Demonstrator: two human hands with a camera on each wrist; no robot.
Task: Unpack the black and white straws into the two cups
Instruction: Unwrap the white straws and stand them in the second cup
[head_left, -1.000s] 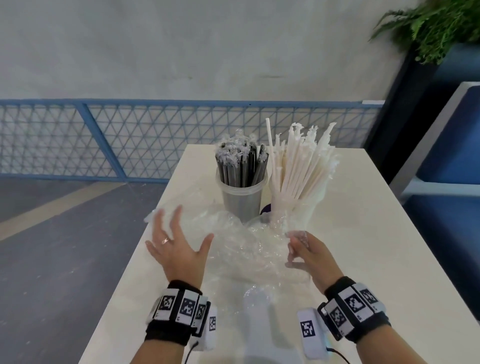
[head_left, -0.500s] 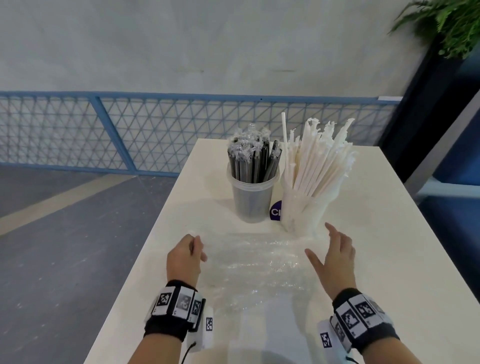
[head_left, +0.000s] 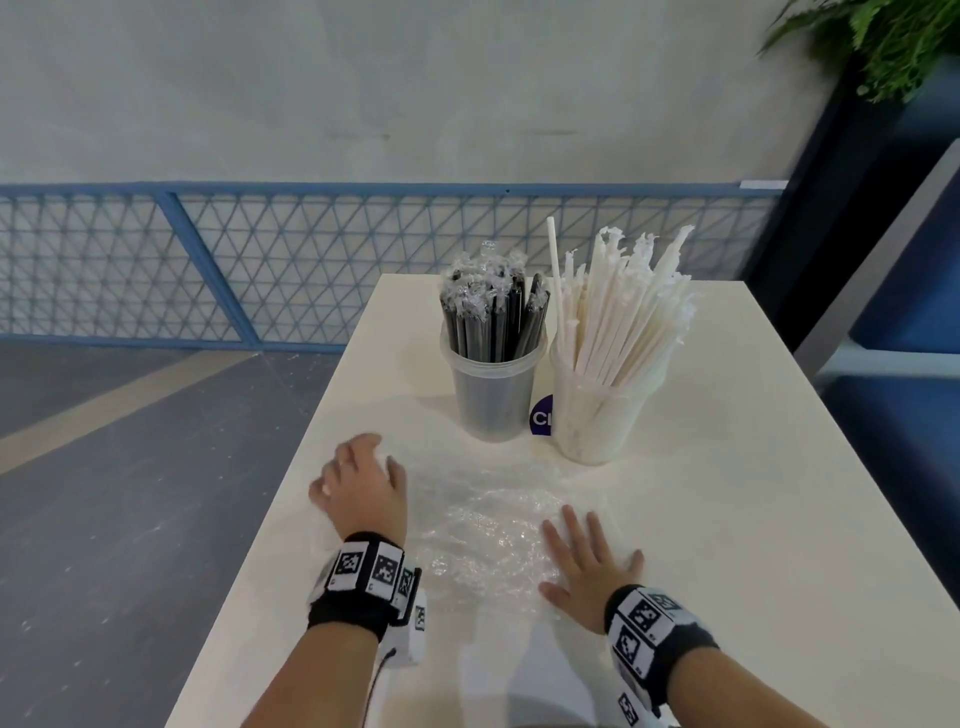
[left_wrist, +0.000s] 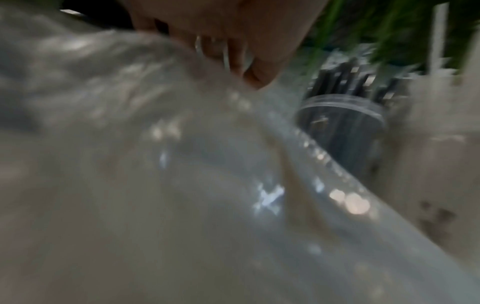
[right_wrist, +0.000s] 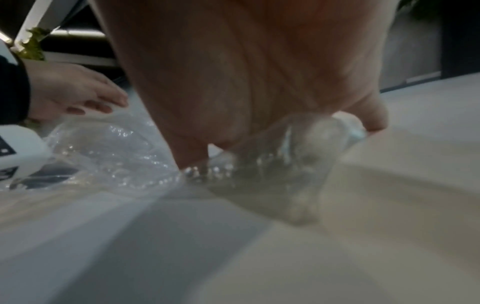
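Note:
Two clear cups stand at the table's far middle. The left cup holds wrapped black straws, and the right cup holds white straws. A clear, empty plastic bag lies flat in front of them. My left hand sits at the bag's left edge with curled fingers. In the left wrist view the film rises into those fingers. My right hand presses flat on the bag's near right part, fingers straight. The right wrist view shows its palm on the film.
A round blue sticker shows between the cups. The pale table drops off at its left edge, close to my left hand. A blue mesh fence runs behind it. A plant and a blue seat stand at the right.
The bag was crumpled and held up a second ago; now it lies flat. My right hand let go and moved nearer to press it. My left hand dropped onto its left edge.

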